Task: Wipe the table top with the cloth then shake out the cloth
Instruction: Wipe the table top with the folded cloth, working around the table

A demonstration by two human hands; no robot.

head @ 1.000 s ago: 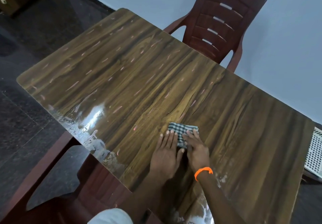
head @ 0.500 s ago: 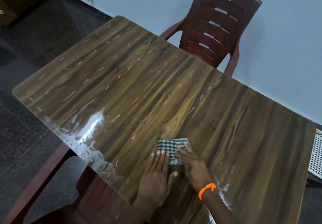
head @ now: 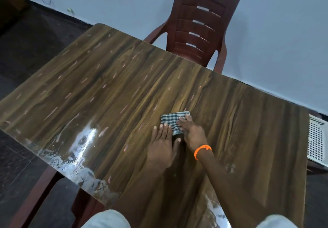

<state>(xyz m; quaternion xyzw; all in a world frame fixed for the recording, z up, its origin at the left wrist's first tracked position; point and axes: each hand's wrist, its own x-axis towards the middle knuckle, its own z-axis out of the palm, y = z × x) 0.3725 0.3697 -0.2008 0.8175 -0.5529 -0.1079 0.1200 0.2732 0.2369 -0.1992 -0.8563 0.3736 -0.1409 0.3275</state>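
Note:
A small folded checked cloth (head: 171, 121), dark green and white, lies flat on the brown wood-grain table top (head: 110, 92) a little right of centre. My right hand (head: 190, 132), with an orange band at the wrist, presses flat on the cloth's right and near part. Beside it, my left hand (head: 163, 143) rests palm down on the table, its fingertips touching the cloth's left edge. The fingers of both hands are stretched out, not curled around the cloth. Pale streaks and a shiny worn patch mark the table's left near edge.
A dark red plastic chair (head: 198, 23) stands at the table's far side against a pale wall. A white perforated object (head: 317, 139) sits just past the table's right edge. Another red chair's arm (head: 33, 201) shows below the near left edge. My knees (head: 106, 219) are at the bottom.
The camera has tilted and shifted, so the table sits differently in view. My left hand has slid slightly off the cloth to its left; the right hand stays pressed on it.

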